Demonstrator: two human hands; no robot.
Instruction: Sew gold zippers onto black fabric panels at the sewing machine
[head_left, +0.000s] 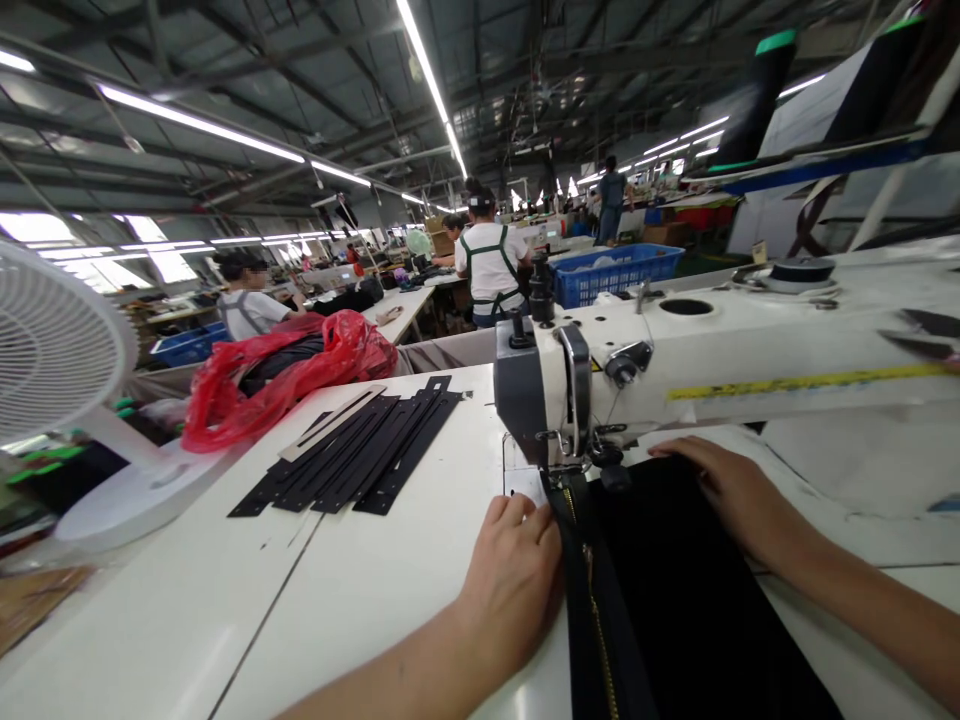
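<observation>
A strip of black fabric lies under the head of a white sewing machine and runs down toward me. Along its left side is a zipper with brass-coloured teeth. My left hand is closed at the zipper's left edge, just in front of the presser foot, its fingers curled and the fingertips partly hidden. On the fabric's far right edge rests my right hand, fingers stretched out beside the needle area. The needle itself is hard to make out.
Several black slotted templates lie fanned out on the white table, with a pale strip on top. Behind them is a red plastic bag. A white fan stands at left. Co-workers sit beyond, near a blue crate.
</observation>
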